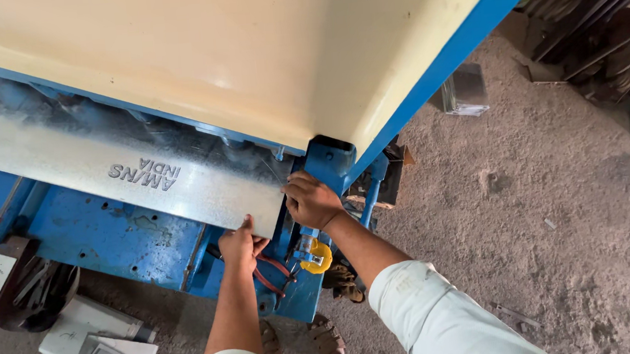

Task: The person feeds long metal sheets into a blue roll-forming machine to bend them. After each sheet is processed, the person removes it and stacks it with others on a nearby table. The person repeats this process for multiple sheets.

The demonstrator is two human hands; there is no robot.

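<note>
At sheet's corner [252, 206], left hand [239, 246] (thumb up) and right hand [311, 200] grip.

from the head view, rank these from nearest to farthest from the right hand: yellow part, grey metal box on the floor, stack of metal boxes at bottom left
1. yellow part: just below the right hand, on the blue machine.
2. grey metal box: up and to the right, on the dirt floor.
3. stack of metal boxes: far lower left, beyond the left hand.
</note>
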